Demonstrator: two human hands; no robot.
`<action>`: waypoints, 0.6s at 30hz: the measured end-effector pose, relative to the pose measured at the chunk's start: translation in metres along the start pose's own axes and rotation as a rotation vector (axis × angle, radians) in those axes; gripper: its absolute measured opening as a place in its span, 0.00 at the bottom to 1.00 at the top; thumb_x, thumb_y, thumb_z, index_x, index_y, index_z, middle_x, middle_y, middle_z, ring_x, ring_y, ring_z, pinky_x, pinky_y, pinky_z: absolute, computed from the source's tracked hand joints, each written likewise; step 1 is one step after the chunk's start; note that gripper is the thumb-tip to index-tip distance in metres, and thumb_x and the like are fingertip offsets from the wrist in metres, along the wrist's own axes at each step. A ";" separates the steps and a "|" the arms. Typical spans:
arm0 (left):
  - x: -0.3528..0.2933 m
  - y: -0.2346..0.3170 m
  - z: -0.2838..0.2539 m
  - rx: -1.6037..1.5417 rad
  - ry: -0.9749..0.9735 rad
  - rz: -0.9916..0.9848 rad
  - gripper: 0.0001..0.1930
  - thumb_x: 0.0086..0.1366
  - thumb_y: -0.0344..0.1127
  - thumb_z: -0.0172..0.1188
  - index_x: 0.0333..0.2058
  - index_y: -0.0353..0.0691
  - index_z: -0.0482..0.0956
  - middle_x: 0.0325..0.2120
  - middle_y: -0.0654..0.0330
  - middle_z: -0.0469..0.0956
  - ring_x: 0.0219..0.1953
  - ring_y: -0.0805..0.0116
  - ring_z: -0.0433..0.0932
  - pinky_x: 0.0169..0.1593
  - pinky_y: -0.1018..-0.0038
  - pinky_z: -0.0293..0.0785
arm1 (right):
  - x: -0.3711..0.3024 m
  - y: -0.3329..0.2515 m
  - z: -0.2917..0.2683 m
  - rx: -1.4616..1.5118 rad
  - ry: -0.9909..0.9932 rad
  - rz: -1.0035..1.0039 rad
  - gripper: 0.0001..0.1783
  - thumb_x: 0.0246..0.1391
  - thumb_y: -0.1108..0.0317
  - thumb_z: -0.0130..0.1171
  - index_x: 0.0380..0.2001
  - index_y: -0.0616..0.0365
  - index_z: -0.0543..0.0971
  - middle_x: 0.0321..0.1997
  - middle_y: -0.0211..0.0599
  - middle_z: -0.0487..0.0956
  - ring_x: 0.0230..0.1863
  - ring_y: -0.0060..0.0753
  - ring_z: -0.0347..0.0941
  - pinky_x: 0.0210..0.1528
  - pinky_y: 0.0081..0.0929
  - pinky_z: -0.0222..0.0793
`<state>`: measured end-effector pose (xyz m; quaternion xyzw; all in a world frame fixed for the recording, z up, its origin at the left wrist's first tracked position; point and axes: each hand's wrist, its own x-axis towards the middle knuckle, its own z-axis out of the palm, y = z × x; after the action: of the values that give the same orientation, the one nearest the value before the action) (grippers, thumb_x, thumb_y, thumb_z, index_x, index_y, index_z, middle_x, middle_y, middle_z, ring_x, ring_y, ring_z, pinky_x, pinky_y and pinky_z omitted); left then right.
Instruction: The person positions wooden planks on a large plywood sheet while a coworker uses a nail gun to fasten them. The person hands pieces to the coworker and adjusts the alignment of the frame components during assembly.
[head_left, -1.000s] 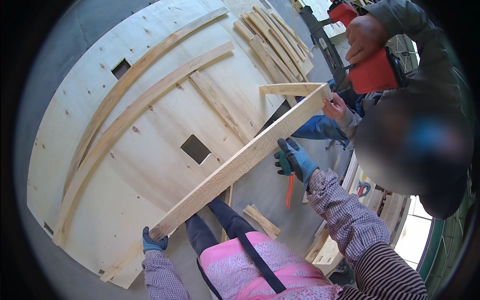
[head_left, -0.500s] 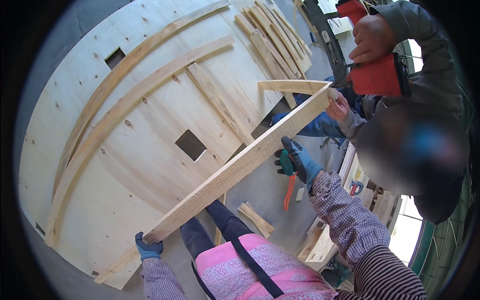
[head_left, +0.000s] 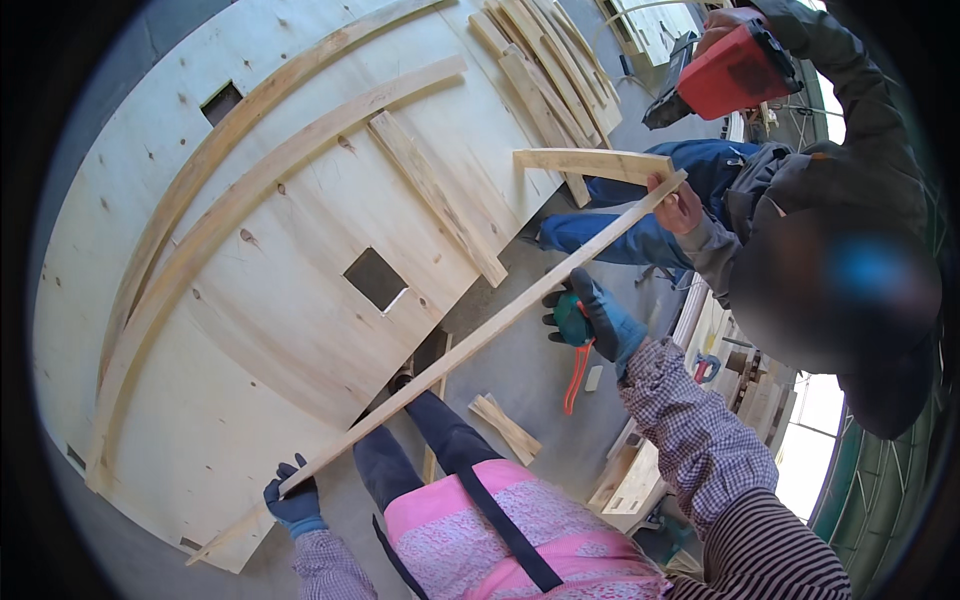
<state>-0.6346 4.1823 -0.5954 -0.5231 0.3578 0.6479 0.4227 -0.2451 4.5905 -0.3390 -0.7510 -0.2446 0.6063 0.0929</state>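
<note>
A long wooden board (head_left: 470, 340) runs slantwise from lower left to upper right, its narrow edge facing up. Near its lower end my gloved left hand (head_left: 295, 497) grips it. My gloved right hand (head_left: 600, 325) is closed round a green tape measure (head_left: 572, 318) with an orange strap, close beside the board's upper half. At the far end, a co-worker's hand (head_left: 680, 207) holds the board where it meets a short curved wooden piece (head_left: 595, 164). The co-worker's other hand holds a red nail gun (head_left: 738, 72), apart from the wood.
On the left lies a large round-edged plywood sheet (head_left: 250, 330) with square holes, bearing two curved strips (head_left: 290, 160) and a short plank (head_left: 440, 200). Several slats (head_left: 550, 70) are piled at its far end. Wood scraps (head_left: 506, 428) lie on the floor; stacked timber stands at right.
The board has turned about its length, from wide face up to narrow edge up. The co-worker's nail gun has moved up and away from the joint. Both my hands keep their holds.
</note>
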 end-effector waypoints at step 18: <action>-0.058 -0.046 0.039 0.147 0.053 0.376 0.33 0.63 0.57 0.39 0.59 0.38 0.59 0.57 0.58 0.64 0.58 0.61 0.63 0.64 0.63 0.54 | -0.004 -0.012 0.013 -0.170 -0.023 -0.167 0.37 0.49 0.45 0.59 0.50 0.66 0.67 0.43 0.42 0.75 0.38 0.31 0.75 0.34 0.28 0.77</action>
<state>-0.6009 4.2256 -0.5323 -0.4318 0.5062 0.6736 0.3218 -0.2613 4.5975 -0.3337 -0.7261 -0.3578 0.5822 0.0763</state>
